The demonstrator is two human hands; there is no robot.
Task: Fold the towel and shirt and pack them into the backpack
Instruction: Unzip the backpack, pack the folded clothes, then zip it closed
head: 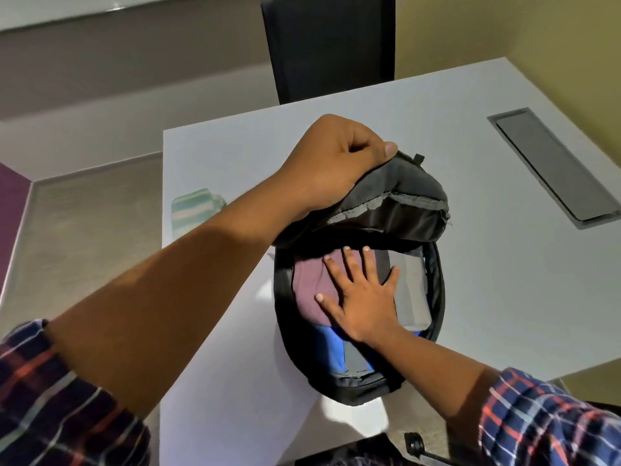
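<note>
A black backpack [285,334] lies open on the white table [504,280]. My left hand [336,166] grips its front flap [396,200] and holds it up and back. Inside lies a folded maroon shirt [307,284], with grey fabric [411,290] beside it on the right and blue lining [327,348] below. My right hand [361,297] lies flat on the maroon shirt with straight, spread fingers. A folded green-and-white striped towel [191,210] sits on the table's left edge, outside the backpack.
A black chair [329,45] stands at the table's far side. A grey recessed cable hatch [554,166] is set into the table at the right. The table's left edge runs close to the backpack, with floor beyond it.
</note>
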